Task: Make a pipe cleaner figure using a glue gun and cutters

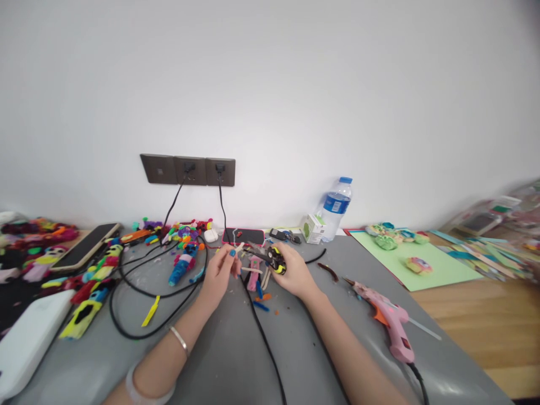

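My left hand (220,271) pinches a short cream fuzzy piece, apparently a pipe cleaner (239,247), between thumb and fingers. Black-and-yellow scissors (276,260) are gripped in my right hand (293,271), their blades pointing left at the cream piece. Whether the blades touch it, I cannot tell. Below and between the hands lie a pink fuzzy figure (253,273), cream strips (265,278) and small blue and orange pipe cleaner scraps (261,305).
A pink glue gun (392,323) lies at right, nozzle toward the middle. Black cables (139,336) loop at left beside fuzzy dolls (86,315) and a white power bank (34,343). A water bottle (336,208) and small box (313,229) stand by the wall. Green paper (439,270) lies at right.
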Action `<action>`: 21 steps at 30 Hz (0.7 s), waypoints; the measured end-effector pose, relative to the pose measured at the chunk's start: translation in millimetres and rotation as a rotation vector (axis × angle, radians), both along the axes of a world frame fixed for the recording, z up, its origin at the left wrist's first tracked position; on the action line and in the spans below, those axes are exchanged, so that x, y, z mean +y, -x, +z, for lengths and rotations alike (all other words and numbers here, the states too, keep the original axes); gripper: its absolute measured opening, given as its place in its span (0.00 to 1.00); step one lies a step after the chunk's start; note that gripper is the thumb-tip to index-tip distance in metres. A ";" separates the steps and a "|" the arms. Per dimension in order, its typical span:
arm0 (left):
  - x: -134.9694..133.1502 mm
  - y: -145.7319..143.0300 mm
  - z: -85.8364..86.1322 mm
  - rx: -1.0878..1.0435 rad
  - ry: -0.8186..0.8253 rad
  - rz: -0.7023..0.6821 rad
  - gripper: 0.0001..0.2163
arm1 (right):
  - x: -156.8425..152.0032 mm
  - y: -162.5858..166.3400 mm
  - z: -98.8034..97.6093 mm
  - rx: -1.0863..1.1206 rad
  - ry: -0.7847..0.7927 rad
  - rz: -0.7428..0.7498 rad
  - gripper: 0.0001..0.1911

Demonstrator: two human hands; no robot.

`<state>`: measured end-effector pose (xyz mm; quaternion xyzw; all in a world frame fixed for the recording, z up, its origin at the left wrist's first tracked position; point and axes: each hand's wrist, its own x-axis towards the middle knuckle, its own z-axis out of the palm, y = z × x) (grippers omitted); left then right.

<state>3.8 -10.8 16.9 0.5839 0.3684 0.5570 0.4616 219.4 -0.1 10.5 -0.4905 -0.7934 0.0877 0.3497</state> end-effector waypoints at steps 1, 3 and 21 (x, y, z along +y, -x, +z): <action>1.9 1.9 -0.4 -0.031 0.008 0.030 0.16 | 0.6 -1.2 -0.6 0.044 -0.002 -0.008 0.17; 5.1 5.7 -1.4 -0.068 0.011 0.087 0.16 | 2.3 -3.5 -2.6 0.132 -0.023 -0.050 0.17; 8.4 4.6 -8.1 -0.011 0.129 0.146 0.15 | 23.6 -15.0 -38.1 -0.056 -0.082 -0.512 0.30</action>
